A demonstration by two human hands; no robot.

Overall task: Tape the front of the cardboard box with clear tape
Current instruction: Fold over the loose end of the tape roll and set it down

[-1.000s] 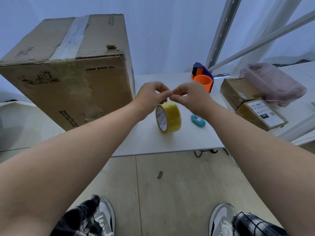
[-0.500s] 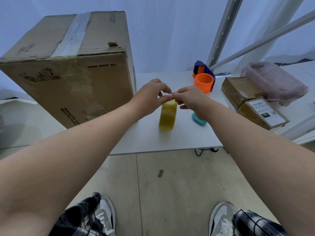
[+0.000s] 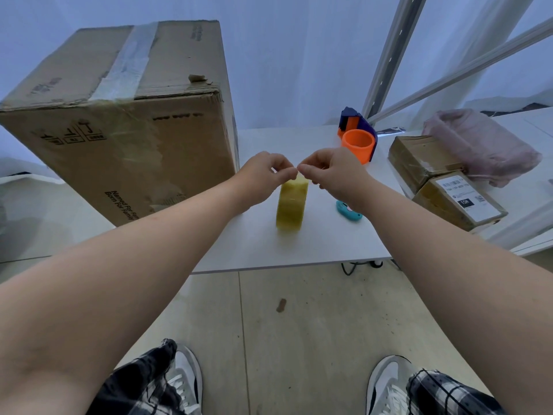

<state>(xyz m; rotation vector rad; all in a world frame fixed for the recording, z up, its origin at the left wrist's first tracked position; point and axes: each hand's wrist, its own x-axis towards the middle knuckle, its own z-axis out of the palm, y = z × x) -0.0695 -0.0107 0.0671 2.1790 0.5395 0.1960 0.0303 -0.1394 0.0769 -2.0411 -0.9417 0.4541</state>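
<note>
The roll of clear tape (image 3: 292, 205) stood on edge on the white desk (image 3: 314, 247), its yellowish band facing the camera, and served as the anchor for everything around it. Directly above its top rim, the left hand (image 3: 263, 178) and the right hand (image 3: 332, 172) met, each with thumb and forefinger pinched together at the roll's upper edge; the fingertips (image 3: 291, 171) nearly touched one another there. Both hands appeared to be picking at the tape's loose end, though the strip itself was too thin and clear to make out, so whether either one actually had hold of it could not be told.

To the left of the roll, just beyond the left wrist, stood the large cardboard box (image 3: 125, 139), its front face turned toward the camera and bearing printed handling symbols, with an old strip of tape along its top. Just to the right of the roll, partly hidden under the right wrist, lay a small teal cutter (image 3: 348, 211). Behind the roll and to the right sat an orange and blue tape dispenser (image 3: 357, 139). Farther right of the roll were two small taped parcels (image 3: 443, 181), one with a white label, and beyond them a pink bundle of cloth (image 3: 478, 145).
</note>
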